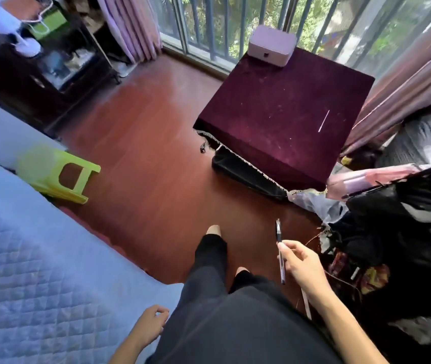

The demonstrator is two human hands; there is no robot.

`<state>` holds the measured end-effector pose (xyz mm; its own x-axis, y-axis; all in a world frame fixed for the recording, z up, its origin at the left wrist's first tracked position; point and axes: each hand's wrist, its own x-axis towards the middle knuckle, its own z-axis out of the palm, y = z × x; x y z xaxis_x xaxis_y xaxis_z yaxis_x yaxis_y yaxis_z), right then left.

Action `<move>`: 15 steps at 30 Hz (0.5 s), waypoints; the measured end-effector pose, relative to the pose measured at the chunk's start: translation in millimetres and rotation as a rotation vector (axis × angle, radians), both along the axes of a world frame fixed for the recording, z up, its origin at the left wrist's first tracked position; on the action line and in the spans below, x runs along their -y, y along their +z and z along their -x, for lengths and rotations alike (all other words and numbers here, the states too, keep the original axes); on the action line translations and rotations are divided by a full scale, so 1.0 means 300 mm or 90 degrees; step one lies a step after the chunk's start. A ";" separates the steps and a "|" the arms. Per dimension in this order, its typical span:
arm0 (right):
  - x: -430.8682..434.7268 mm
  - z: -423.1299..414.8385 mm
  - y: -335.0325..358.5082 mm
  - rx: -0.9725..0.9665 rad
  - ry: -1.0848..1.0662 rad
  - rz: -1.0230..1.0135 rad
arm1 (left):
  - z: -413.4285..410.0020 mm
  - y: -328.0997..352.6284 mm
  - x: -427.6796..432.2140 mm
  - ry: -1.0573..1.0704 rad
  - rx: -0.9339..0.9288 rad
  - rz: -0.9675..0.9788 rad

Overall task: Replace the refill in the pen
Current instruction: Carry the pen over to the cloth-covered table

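My right hand (299, 261) holds a dark pen (280, 252) near its middle, above the floor, with the pen pointing away from me. A thin white refill (324, 121) lies on the dark red velvet cloth of the table (275, 101), near its right side, far ahead of the hand. My left hand (152, 323) hangs by my left hip with its fingers loosely curled and nothing in it. My legs in black trousers are below, both feet on the floor.
A pink box (272, 45) sits at the table's far edge by the barred window. A green plastic stool (59, 174) lies on the red wood floor at left. A blue quilted bed (25, 258) fills the lower left. Black bags and clutter (403, 227) crowd the right.
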<state>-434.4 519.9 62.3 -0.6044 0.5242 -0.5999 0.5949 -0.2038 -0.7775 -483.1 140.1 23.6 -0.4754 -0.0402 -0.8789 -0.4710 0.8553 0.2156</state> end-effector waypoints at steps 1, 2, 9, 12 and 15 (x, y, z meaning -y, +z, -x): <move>-0.006 0.046 -0.004 0.000 -0.002 -0.007 | 0.055 -0.006 -0.003 0.013 -0.006 0.005; -0.009 0.089 -0.008 0.002 -0.008 -0.012 | 0.111 -0.018 -0.003 0.013 -0.010 0.008; -0.042 0.315 -0.040 0.022 -0.083 -0.029 | 0.601 -0.063 -0.142 -0.066 -0.011 -0.040; -0.075 0.391 -0.052 0.025 -0.120 -0.029 | 0.807 -0.041 -0.282 -0.075 -0.006 -0.082; -0.123 0.477 -0.057 0.025 -0.138 -0.028 | 0.994 -0.009 -0.453 -0.085 -0.022 -0.131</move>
<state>-577.4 556.8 45.3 -0.4516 0.6654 -0.5944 0.5712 -0.2962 -0.7655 -781.2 276.1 20.9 -0.4947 0.2039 -0.8448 -0.3456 0.8458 0.4065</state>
